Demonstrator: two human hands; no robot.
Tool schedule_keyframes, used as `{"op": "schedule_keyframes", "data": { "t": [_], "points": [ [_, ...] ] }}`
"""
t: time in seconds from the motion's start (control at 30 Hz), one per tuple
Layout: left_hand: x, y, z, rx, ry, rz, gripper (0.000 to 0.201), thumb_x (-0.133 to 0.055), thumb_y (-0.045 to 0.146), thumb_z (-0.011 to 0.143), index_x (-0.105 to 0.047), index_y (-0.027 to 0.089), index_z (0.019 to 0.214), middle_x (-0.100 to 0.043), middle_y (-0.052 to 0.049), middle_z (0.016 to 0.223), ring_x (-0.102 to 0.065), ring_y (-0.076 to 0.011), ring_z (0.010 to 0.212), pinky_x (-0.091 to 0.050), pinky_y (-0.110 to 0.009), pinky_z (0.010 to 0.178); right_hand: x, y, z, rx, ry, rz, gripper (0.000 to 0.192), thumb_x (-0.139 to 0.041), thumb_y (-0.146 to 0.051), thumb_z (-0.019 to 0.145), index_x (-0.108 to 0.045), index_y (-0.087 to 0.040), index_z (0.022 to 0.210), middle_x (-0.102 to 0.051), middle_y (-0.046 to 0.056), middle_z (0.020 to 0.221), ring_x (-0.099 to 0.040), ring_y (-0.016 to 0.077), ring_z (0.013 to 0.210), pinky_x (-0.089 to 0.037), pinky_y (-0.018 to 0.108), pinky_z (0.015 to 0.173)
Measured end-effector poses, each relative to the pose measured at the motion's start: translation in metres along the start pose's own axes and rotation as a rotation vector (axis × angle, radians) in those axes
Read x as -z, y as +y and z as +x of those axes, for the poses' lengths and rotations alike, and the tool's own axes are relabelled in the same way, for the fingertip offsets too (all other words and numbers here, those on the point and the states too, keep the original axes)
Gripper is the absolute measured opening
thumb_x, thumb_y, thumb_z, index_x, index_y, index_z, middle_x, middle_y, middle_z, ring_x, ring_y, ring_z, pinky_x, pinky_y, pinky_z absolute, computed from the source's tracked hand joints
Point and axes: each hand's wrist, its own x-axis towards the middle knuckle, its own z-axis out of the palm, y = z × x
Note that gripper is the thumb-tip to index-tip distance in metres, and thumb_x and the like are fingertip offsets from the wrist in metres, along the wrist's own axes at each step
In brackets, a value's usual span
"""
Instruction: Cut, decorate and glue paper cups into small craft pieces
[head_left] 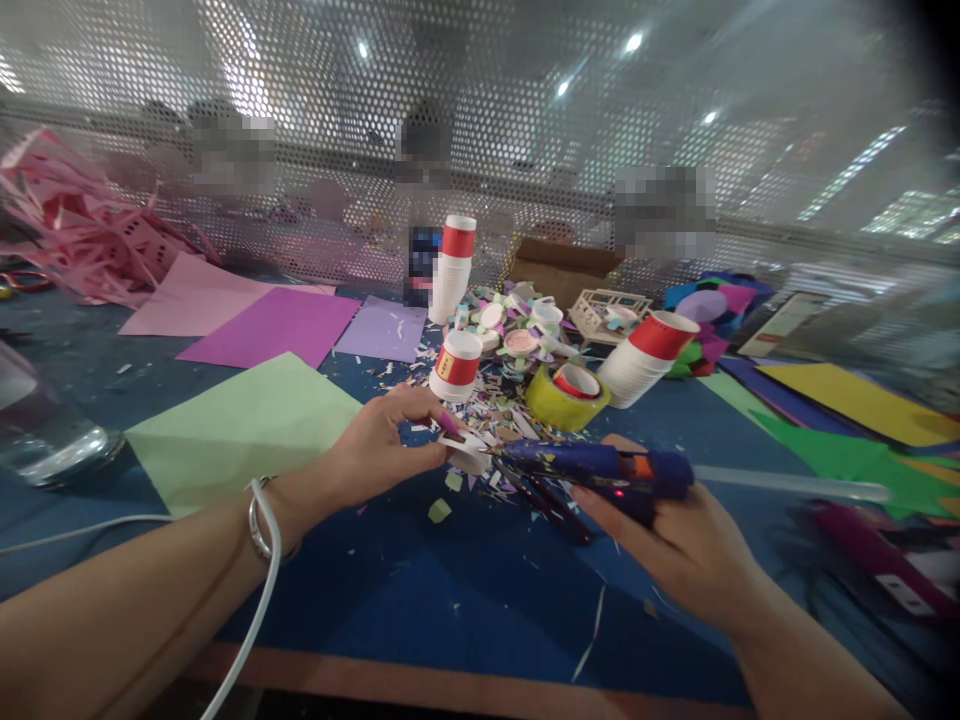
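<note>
Left hand point(375, 445) pinches small white paper piece point(466, 452); right hand point(675, 545) grips glue gun point(600, 470), nozzle touching piece. Gluing underway, unfinished; finished cup decorations point(517, 325) piled far.

right hand point(675, 550) gripping glue gun point(600, 472), left hand point(382, 450) pinching paper piece point(466, 452)

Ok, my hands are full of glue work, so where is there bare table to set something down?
Bare blue table lies between the left hand and right hand, toward the near edge. Beyond the glue gun, scraps, the yellow tape roll and paper cups crowd it.
</note>
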Motion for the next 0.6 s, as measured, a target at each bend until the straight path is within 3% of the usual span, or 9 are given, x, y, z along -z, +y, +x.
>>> {"op": "schedule_keyframes", "data": {
  "t": [0.6],
  "points": [
    [-0.0007, 0.0001, -0.001, -0.026, 0.022, 0.029, 0.014, -0.068, 0.021, 0.077, -0.075, 0.024, 0.089, -0.072, -0.002, 0.091, -0.061, -0.0206, 0.09, -0.044, -0.039, 0.086, -0.0005, 0.0003, 0.0011, 0.038, -0.015, 0.02, 0.013, -0.054, -0.025, 0.095, -0.066, -0.025, 0.09, -0.073, 0.002, 0.085, -0.07, 0.0198, 0.075, -0.058, 0.03, 0.068]
  ]
}}
